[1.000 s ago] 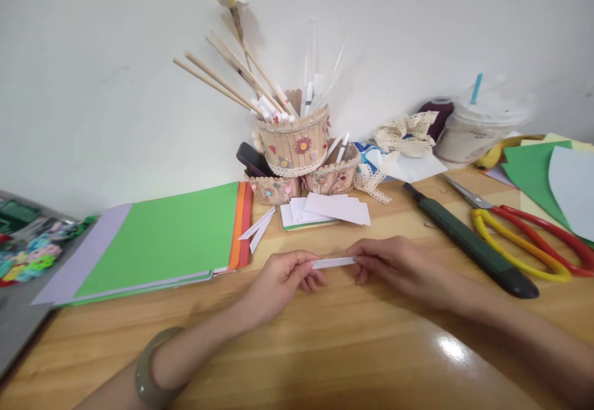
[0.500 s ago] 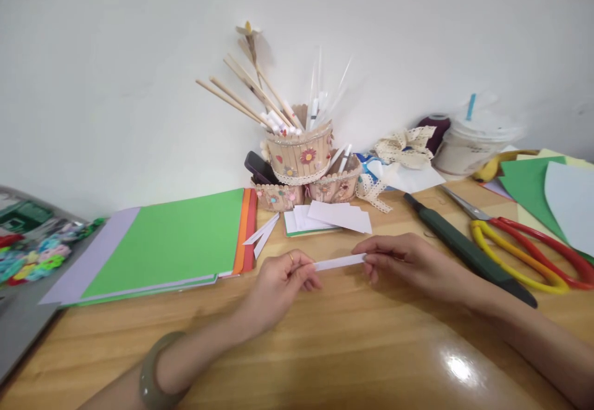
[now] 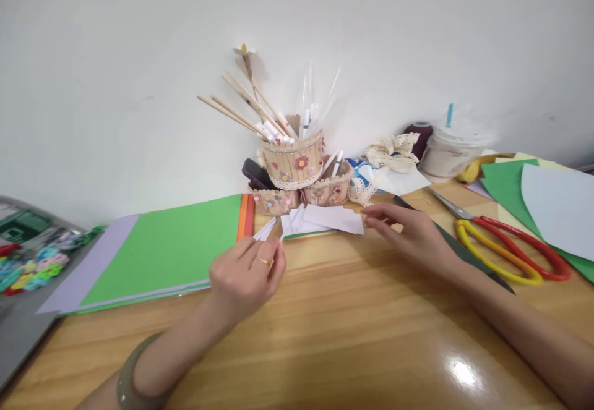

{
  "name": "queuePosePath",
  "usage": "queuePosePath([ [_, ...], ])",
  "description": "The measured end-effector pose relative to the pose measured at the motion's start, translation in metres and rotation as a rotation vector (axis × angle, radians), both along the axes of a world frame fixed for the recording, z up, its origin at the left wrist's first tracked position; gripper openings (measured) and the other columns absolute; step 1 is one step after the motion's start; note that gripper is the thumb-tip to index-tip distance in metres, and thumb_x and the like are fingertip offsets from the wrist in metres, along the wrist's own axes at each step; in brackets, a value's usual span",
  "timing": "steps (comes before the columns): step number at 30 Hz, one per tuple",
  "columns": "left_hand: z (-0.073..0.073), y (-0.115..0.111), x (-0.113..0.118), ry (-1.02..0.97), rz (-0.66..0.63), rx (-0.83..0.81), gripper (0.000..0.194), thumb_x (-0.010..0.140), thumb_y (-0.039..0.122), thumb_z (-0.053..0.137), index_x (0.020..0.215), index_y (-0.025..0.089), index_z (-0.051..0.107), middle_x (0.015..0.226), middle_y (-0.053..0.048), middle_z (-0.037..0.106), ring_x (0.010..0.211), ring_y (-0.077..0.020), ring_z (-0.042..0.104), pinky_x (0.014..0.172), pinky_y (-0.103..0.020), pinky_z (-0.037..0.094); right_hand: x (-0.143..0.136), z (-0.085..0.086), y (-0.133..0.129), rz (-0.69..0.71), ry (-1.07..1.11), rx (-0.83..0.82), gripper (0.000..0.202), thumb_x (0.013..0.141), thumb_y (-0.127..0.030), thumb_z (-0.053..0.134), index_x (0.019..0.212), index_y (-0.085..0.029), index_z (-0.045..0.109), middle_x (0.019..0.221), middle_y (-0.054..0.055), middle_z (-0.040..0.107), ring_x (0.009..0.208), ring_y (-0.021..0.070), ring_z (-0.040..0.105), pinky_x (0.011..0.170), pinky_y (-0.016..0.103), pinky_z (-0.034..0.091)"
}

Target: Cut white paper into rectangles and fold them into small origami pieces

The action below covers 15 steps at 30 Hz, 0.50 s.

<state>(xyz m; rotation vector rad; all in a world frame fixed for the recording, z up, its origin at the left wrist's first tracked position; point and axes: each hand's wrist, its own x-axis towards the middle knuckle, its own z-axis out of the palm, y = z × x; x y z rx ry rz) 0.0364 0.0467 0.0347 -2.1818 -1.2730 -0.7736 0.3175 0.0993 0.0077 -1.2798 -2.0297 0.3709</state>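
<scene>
My left hand, with a ring and a bracelet, is closed on a narrow white paper strip that points up and away from the fingertips. Other white strips lie just beyond the knuckles. My right hand is raised over the table with its fingers apart and nothing between them. Its fingertips are near the right edge of the white paper pieces, which lie on a small green sheet in front of the decorated pots.
Coloured sheets lie at the left beside a grey laptop. Decorated pots hold sticks and pens. Scissors, a dark green tool, a plastic cup and more paper are at the right.
My right hand has let go of the strip and its fingers have spread. My left hand has moved left with the strip, which has swung upright in view. The view has shifted slightly.
</scene>
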Motion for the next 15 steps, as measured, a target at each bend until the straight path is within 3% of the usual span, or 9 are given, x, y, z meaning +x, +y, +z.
queuePosePath([
  [2,0.003,0.002,-0.001,0.263,0.203,-0.006,0.018,0.084,0.016,0.048,0.074,0.015,0.063,0.055,-0.004,0.06,0.054,-0.0175,0.058,0.044,-0.023,0.035,-0.006,-0.004,0.0,0.023,-0.089,0.038,0.024,0.087,-0.035,0.047,0.098,-0.018,0.061,0.095,0.008,0.067,0.082,0.0198,0.062,0.073,0.035,0.05],
  [4,0.004,0.002,0.0,0.419,0.401,-0.161,0.019,0.082,0.008,0.047,0.084,0.008,0.066,0.056,-0.008,0.061,0.054,-0.0228,0.06,0.043,-0.026,0.036,-0.011,-0.008,-0.001,0.055,-0.145,0.055,0.024,0.086,-0.032,0.049,0.101,-0.017,0.061,0.103,0.01,0.065,0.092,0.0226,0.06,0.08,0.039,0.049],
  [7,0.005,-0.005,0.005,0.503,0.513,-0.361,0.03,0.077,-0.001,0.046,0.103,-0.003,0.062,0.054,-0.01,0.061,0.05,-0.0256,0.061,0.04,-0.026,0.037,-0.016,-0.013,-0.002,0.085,-0.235,0.084,0.028,0.085,-0.03,0.052,0.106,-0.015,0.061,0.107,0.012,0.063,0.099,0.0257,0.058,0.083,0.042,0.047],
  [11,0.003,-0.022,0.017,0.552,0.338,-0.39,0.029,0.075,0.001,0.053,0.102,0.001,0.063,0.06,-0.011,0.064,0.053,-0.0241,0.062,0.04,-0.024,0.039,-0.017,-0.017,-0.001,0.107,-0.318,0.115,0.025,0.087,-0.028,0.049,0.104,-0.016,0.063,0.106,0.012,0.065,0.097,0.0252,0.059,0.082,0.041,0.048],
  [15,-0.007,-0.033,0.027,0.515,-0.016,-0.379,0.02,0.074,0.007,0.061,0.094,0.011,0.065,0.059,-0.004,0.062,0.052,-0.0191,0.06,0.042,-0.023,0.042,-0.016,-0.021,0.001,0.072,-0.346,0.157,0.028,0.092,-0.026,0.041,0.102,-0.016,0.065,0.104,0.012,0.067,0.098,0.0244,0.06,0.085,0.042,0.048],
])
